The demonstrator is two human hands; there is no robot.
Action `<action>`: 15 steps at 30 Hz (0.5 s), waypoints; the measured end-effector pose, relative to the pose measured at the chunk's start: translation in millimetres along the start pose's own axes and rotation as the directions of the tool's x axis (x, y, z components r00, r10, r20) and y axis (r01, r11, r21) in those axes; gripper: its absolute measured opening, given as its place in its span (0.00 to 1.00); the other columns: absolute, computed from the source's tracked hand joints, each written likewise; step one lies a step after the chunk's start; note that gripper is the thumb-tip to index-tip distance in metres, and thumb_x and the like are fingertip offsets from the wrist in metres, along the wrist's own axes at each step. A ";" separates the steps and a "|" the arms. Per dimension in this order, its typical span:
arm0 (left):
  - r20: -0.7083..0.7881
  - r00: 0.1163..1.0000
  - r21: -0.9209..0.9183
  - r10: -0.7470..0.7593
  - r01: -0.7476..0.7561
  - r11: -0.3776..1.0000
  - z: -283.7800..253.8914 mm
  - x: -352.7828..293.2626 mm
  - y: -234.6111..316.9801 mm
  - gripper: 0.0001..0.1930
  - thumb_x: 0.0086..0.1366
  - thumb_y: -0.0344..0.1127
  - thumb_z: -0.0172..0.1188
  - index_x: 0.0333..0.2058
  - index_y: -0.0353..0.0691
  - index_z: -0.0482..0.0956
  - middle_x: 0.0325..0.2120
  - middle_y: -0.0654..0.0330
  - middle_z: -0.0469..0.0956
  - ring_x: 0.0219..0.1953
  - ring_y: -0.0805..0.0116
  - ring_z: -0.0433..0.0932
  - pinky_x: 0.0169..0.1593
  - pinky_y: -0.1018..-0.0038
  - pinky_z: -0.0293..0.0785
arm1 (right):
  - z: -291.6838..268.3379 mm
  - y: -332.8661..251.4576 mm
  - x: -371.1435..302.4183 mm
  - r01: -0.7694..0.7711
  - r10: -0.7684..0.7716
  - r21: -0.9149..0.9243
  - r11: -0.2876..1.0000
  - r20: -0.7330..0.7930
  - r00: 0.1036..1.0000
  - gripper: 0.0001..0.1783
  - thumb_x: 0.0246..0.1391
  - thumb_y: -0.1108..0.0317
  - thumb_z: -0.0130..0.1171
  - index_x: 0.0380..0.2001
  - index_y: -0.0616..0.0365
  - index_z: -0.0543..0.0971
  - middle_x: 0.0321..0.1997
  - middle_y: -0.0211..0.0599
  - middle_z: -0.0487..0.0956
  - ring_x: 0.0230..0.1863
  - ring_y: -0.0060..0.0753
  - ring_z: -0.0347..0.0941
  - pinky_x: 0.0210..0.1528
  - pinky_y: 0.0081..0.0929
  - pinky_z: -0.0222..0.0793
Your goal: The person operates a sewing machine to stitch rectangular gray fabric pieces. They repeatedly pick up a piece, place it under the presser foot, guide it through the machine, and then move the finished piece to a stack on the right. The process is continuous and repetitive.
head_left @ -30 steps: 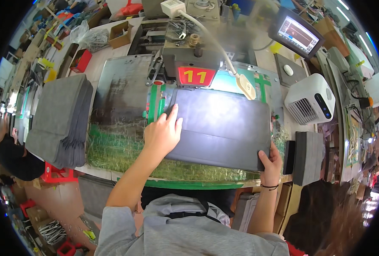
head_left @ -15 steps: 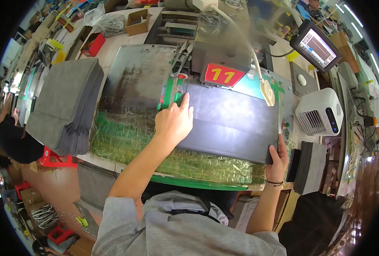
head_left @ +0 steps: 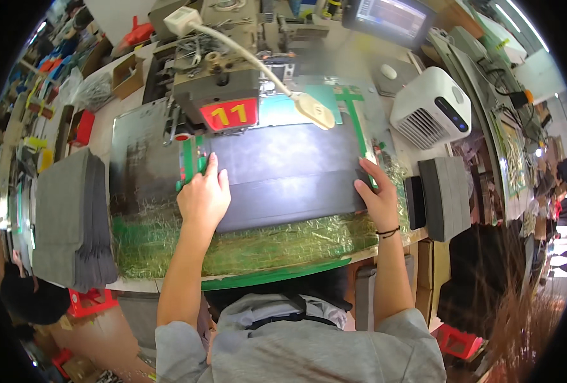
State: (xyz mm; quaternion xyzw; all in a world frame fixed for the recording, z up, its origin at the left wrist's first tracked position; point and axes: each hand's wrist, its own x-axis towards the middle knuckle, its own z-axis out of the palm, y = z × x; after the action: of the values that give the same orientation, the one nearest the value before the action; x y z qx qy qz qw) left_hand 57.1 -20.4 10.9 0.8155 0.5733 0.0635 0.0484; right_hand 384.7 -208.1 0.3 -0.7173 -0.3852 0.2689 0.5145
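A dark grey leather-like sheet point(head_left: 277, 172) with a crease across it lies on the worktable, lit by a bright patch. At its left edge is my left hand point(head_left: 205, 195), index finger stretched forward beside a green-taped strip and the other fingers partly curled. My right hand point(head_left: 379, 198) rests at the sheet's right edge with thumb and index finger apart. Just beyond the sheet stands a dark machine head point(head_left: 216, 96) bearing a red plate. A cream lamp point(head_left: 313, 110) on a bent neck hangs over the far edge.
Stacked grey sheets point(head_left: 66, 217) stand on the left, and another grey stack point(head_left: 445, 198) is at the right next to a black flat object point(head_left: 415, 203). A white box-shaped fan unit point(head_left: 431, 110), a mouse point(head_left: 388, 71) and a screen point(head_left: 392, 18) occupy the far right.
The view has swung to the right. My right hand has moved farther up the sheet's right edge. My left hand stays at the left edge with its index finger extended.
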 end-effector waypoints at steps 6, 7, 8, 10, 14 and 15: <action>0.039 0.999 -0.018 -0.037 0.038 0.999 -0.7 0.3 0.2 0.25 0.77 0.52 0.54 0.67 0.53 0.79 0.32 0.47 0.87 0.35 0.43 0.87 0.41 0.49 0.84 | 1.8 0.2 3.4 -0.081 0.079 0.083 0.993 0.017 0.997 0.29 0.61 0.72 0.68 0.66 0.59 0.78 0.66 0.45 0.80 0.44 0.27 0.84 0.26 0.25 0.84; 0.052 0.997 -0.029 -0.055 0.056 0.998 -2.2 0.5 1.0 0.25 0.77 0.53 0.54 0.67 0.54 0.79 0.34 0.46 0.87 0.37 0.41 0.87 0.43 0.48 0.84 | 2.5 -6.1 2.7 -0.108 0.107 0.073 0.991 0.019 0.994 0.29 0.61 0.72 0.68 0.66 0.59 0.79 0.66 0.45 0.80 0.44 0.28 0.84 0.26 0.25 0.84; 0.055 0.996 -0.026 -0.063 0.065 0.998 -3.3 0.3 1.3 0.25 0.77 0.52 0.55 0.67 0.54 0.79 0.34 0.45 0.87 0.38 0.41 0.87 0.43 0.48 0.83 | 2.2 -10.0 2.2 -0.135 0.134 0.064 0.989 0.020 0.991 0.29 0.61 0.72 0.68 0.66 0.58 0.79 0.66 0.45 0.80 0.44 0.28 0.85 0.26 0.25 0.85; 0.009 0.999 -0.025 -0.040 0.040 0.999 0.8 -0.9 -1.7 0.25 0.76 0.52 0.55 0.67 0.54 0.80 0.35 0.45 0.87 0.38 0.40 0.87 0.44 0.47 0.83 | 2.9 -12.3 0.7 -0.149 0.149 0.034 0.988 0.002 0.989 0.29 0.61 0.71 0.69 0.65 0.57 0.80 0.65 0.46 0.81 0.43 0.29 0.85 0.26 0.26 0.85; 0.023 0.999 0.024 -0.026 0.026 0.999 -2.1 0.9 3.6 0.25 0.77 0.52 0.53 0.67 0.53 0.79 0.35 0.48 0.88 0.36 0.43 0.88 0.42 0.48 0.85 | 1.3 9.0 3.2 -0.021 0.020 -0.019 1.000 -0.028 0.999 0.26 0.60 0.70 0.70 0.62 0.57 0.82 0.63 0.41 0.84 0.53 0.31 0.84 0.36 0.26 0.84; 0.024 0.999 0.020 -0.031 0.030 0.999 0.0 1.2 2.2 0.25 0.77 0.52 0.53 0.68 0.53 0.79 0.35 0.47 0.88 0.36 0.43 0.88 0.42 0.47 0.84 | 2.0 2.1 1.5 -0.036 0.036 0.001 0.999 -0.035 0.999 0.25 0.60 0.71 0.70 0.62 0.56 0.82 0.62 0.40 0.85 0.53 0.32 0.84 0.40 0.26 0.82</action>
State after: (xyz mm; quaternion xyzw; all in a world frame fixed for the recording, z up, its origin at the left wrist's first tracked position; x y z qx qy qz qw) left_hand 59.5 -20.0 11.4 0.8078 0.5856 0.0470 0.0483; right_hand 384.6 -206.1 -2.3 -0.7287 -0.3632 0.2654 0.5164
